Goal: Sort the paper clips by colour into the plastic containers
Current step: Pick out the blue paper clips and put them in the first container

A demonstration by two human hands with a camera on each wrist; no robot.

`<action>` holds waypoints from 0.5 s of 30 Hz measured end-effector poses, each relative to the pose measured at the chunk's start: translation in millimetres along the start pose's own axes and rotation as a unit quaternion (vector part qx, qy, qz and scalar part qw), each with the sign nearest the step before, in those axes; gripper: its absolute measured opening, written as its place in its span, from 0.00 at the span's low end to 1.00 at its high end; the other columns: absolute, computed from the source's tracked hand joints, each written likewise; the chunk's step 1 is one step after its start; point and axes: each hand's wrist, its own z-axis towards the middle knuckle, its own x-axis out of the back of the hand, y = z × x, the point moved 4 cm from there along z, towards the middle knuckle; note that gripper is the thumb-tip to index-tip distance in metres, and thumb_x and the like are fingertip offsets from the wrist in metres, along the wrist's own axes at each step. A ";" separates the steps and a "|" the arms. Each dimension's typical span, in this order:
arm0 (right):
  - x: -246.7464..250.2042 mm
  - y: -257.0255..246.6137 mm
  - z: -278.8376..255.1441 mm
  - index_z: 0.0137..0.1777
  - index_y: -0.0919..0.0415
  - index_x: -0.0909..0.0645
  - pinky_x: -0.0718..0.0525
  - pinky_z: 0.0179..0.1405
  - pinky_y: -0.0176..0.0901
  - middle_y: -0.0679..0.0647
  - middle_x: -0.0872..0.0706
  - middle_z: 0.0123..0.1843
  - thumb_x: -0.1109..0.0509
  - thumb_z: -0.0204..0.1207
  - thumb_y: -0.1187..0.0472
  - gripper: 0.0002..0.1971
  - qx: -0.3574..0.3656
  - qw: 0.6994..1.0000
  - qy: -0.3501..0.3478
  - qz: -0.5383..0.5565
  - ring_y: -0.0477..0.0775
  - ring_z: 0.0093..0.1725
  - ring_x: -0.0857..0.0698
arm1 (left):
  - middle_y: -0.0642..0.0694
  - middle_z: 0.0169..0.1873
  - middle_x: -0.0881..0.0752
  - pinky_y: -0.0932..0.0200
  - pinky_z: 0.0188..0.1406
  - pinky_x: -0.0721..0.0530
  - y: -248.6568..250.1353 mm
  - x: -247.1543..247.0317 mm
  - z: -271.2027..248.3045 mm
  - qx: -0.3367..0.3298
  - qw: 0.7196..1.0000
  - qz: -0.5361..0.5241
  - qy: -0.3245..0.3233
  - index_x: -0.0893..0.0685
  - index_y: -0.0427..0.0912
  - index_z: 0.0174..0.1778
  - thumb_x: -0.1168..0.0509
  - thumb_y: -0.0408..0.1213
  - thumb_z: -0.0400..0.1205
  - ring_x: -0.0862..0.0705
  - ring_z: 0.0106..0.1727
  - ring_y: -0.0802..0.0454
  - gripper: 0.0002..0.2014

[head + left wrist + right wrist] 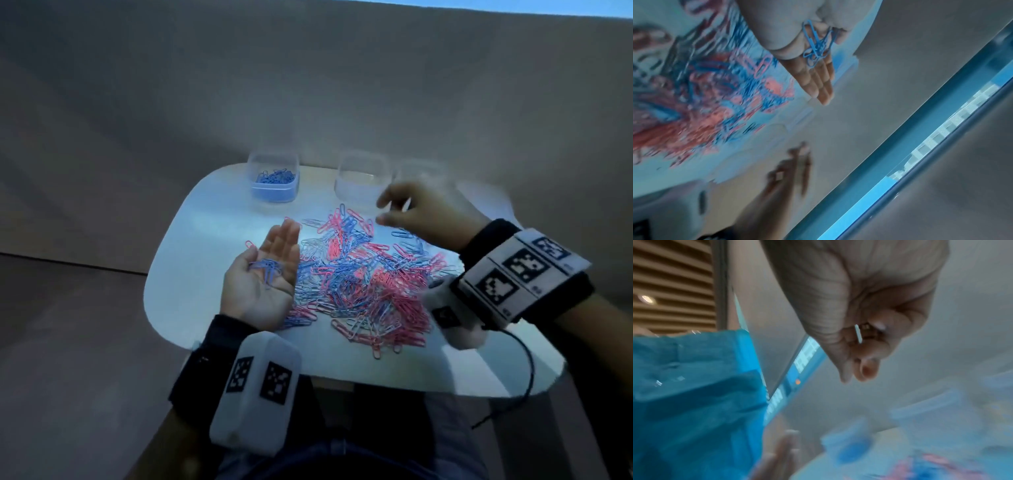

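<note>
while the left hand (265, 274) lies palm up with straight fingers, a small tangle of blue clips (266, 269) rests loose in the palm, carried rather than gripped. the right hand (416, 212) hovers above the far side of the pile with thumb and fingers curled toward each other; it is blurred in every view, so i cannot tell whether it pinches a clip or nothing. between and below the hands, the mixed pile of paper clips (363, 277), pink, blue and some pale ones, spreads over the middle of the white bench (191, 260). at the far edge stands a container (274, 178) with blue clips in its bottom, and beside it a second container (363, 180) that looks empty; a third further right is too blurred to judge. by my reckoning the sort is early: some blue is in, pink not started, most clips unsorted.
</note>
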 end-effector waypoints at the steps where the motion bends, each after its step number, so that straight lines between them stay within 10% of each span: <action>1: -9.8 8.0 -0.6 0.54 0.61 0.15 0.25 0.46 0.41 0.53 0.16 0.43 0.26 0.71 0.55 0.14 -0.003 0.997 -0.053 -0.052 0.50 0.42 0.22 | 0.35 0.39 0.10 0.53 0.30 0.11 3.0 3.1 -1.0 -0.002 1.000 -0.006 0.000 0.15 0.28 0.41 0.45 0.31 0.77 0.09 0.37 0.42 0.15; 4: -43.4 -0.5 -1.6 0.61 0.56 0.17 0.23 0.59 0.47 0.53 0.18 0.61 0.26 0.70 0.51 0.20 0.083 0.976 -0.150 -0.132 0.54 0.60 0.21 | 0.31 0.42 0.11 0.48 0.34 0.11 -0.1 -3.0 -7.8 0.002 0.999 -0.017 -0.035 0.13 0.26 0.37 0.35 0.25 0.59 0.09 0.39 0.38 0.13; 9: -61.3 -16.0 6.2 0.63 0.55 0.21 0.23 0.52 0.45 0.52 0.23 0.66 0.29 0.72 0.55 0.19 0.139 0.952 -0.173 -0.210 0.56 0.65 0.24 | 0.33 0.40 0.10 0.54 0.37 0.12 -4.3 -2.5 -2.0 0.000 1.000 0.011 0.005 0.19 0.31 0.45 0.51 0.29 0.83 0.09 0.37 0.42 0.15; 15: -55.2 -11.5 -1.4 0.58 0.56 0.20 0.31 0.44 0.41 0.53 0.21 0.59 0.29 0.72 0.48 0.17 0.115 0.967 -0.149 -0.170 0.56 0.60 0.23 | 0.34 0.39 0.10 0.55 0.37 0.12 -2.4 -1.8 -1.1 0.001 1.000 0.005 0.004 0.19 0.32 0.45 0.54 0.31 0.85 0.09 0.37 0.43 0.17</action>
